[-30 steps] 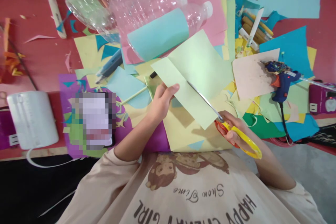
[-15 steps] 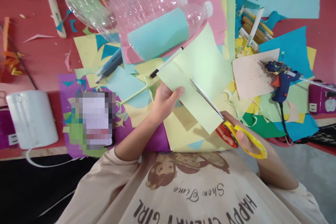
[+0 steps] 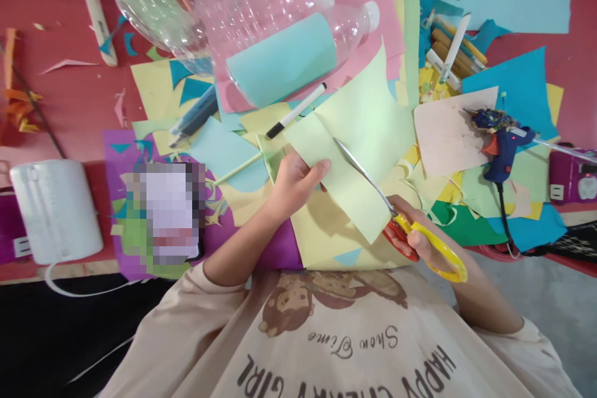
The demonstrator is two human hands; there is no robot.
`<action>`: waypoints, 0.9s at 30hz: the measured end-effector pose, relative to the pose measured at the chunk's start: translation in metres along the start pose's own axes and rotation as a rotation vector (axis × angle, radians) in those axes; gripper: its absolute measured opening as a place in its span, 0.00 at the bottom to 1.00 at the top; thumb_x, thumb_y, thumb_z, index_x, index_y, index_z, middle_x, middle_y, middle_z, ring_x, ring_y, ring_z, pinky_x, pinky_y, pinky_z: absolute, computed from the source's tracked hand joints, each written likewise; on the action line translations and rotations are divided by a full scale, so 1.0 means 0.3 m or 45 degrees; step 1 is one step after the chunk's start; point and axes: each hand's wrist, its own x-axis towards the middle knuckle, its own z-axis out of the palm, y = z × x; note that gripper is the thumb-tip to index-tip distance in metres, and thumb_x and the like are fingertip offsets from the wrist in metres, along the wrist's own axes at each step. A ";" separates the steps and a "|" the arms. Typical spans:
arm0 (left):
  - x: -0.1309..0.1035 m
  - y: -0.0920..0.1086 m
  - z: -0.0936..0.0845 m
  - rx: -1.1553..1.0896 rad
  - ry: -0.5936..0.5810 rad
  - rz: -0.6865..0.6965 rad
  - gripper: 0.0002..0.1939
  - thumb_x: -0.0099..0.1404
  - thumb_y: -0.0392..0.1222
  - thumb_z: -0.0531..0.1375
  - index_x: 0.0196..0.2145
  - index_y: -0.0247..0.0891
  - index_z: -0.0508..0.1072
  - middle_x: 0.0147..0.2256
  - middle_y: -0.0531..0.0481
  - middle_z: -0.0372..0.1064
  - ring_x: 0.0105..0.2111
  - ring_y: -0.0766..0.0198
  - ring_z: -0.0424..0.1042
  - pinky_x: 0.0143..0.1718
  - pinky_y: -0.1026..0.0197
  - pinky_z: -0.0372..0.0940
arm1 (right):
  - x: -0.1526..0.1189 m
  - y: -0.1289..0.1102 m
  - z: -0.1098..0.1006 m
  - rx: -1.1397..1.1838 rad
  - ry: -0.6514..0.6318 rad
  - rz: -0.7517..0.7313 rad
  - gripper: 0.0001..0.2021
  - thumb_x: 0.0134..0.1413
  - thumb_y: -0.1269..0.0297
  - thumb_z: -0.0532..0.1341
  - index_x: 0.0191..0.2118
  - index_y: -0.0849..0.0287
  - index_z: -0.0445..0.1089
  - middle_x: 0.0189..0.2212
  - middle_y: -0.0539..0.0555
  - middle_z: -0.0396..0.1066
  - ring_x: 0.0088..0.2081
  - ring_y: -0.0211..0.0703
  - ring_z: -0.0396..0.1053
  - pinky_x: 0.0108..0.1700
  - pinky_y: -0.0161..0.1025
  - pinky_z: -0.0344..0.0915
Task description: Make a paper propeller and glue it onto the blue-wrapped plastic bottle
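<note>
My left hand [image 3: 298, 180] pinches the near left edge of a pale green sheet of paper [image 3: 368, 118], thumb on top and fingers beneath. In my right hand [image 3: 415, 233] is a pair of scissors [image 3: 403, 224] with yellow and red handles. Their blades lie along a cut in the sheet, with the upper blade showing over the paper and the lower one hidden. A strip of the paper on the near side runs from my left hand to the scissors. Just beyond the sheet lies a marker with a black cap [image 3: 298, 111].
Clear plastic bottles lie at the back, one wrapped in light blue paper [image 3: 284, 59]. To the right, a blue hot glue gun [image 3: 506, 152] rests by a pale pink card [image 3: 452, 130]. A phone [image 3: 172, 214] and a white case [image 3: 56, 211] are on the left. Paper scraps surround everything.
The scissors have moved slightly left and away from me along the cut. The near strip has shifted and tilted apart from the rest of the sheet. My left hand moved a little to the right.
</note>
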 end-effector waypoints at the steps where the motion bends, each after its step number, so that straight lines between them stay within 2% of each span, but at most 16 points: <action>1: 0.000 -0.001 0.000 0.007 0.000 0.004 0.11 0.59 0.47 0.61 0.26 0.39 0.66 0.17 0.56 0.62 0.22 0.66 0.67 0.26 0.63 0.66 | 0.001 0.002 0.003 0.038 0.017 0.017 0.37 0.43 0.25 0.52 0.43 0.57 0.60 0.21 0.44 0.54 0.19 0.32 0.49 0.20 0.34 0.46; 4: 0.001 -0.003 0.002 0.022 0.012 0.002 0.12 0.59 0.48 0.61 0.27 0.38 0.67 0.18 0.56 0.63 0.21 0.66 0.67 0.25 0.63 0.66 | 0.001 0.005 0.009 0.157 0.052 0.065 0.40 0.38 0.25 0.56 0.45 0.58 0.62 0.20 0.43 0.54 0.19 0.31 0.47 0.19 0.33 0.44; 10: 0.003 0.000 0.004 -0.008 -0.001 -0.027 0.10 0.59 0.46 0.60 0.26 0.38 0.68 0.17 0.56 0.63 0.21 0.66 0.67 0.25 0.63 0.67 | 0.006 0.026 0.020 0.204 0.106 0.066 0.39 0.38 0.27 0.59 0.46 0.58 0.63 0.20 0.43 0.55 0.19 0.30 0.47 0.19 0.32 0.43; 16: 0.000 -0.002 -0.004 -0.096 -0.031 -0.149 0.08 0.57 0.42 0.60 0.23 0.39 0.67 0.17 0.55 0.62 0.20 0.67 0.66 0.24 0.64 0.67 | 0.012 0.036 0.023 0.204 0.122 0.068 0.39 0.37 0.28 0.60 0.45 0.57 0.63 0.21 0.43 0.54 0.19 0.30 0.47 0.19 0.32 0.42; 23: -0.003 -0.028 -0.004 -0.218 -0.038 -0.233 0.05 0.56 0.43 0.60 0.29 0.39 0.69 0.22 0.52 0.65 0.26 0.63 0.70 0.27 0.62 0.68 | 0.005 0.012 0.025 0.141 0.124 0.037 0.36 0.43 0.29 0.58 0.45 0.57 0.62 0.23 0.44 0.53 0.21 0.32 0.47 0.21 0.33 0.44; 27: 0.003 -0.032 -0.001 -0.290 0.051 -0.255 0.13 0.53 0.44 0.62 0.37 0.40 0.69 0.31 0.50 0.72 0.33 0.60 0.72 0.33 0.60 0.70 | -0.009 -0.003 0.019 0.109 0.117 0.034 0.36 0.43 0.29 0.58 0.46 0.58 0.62 0.23 0.43 0.53 0.20 0.31 0.45 0.20 0.33 0.42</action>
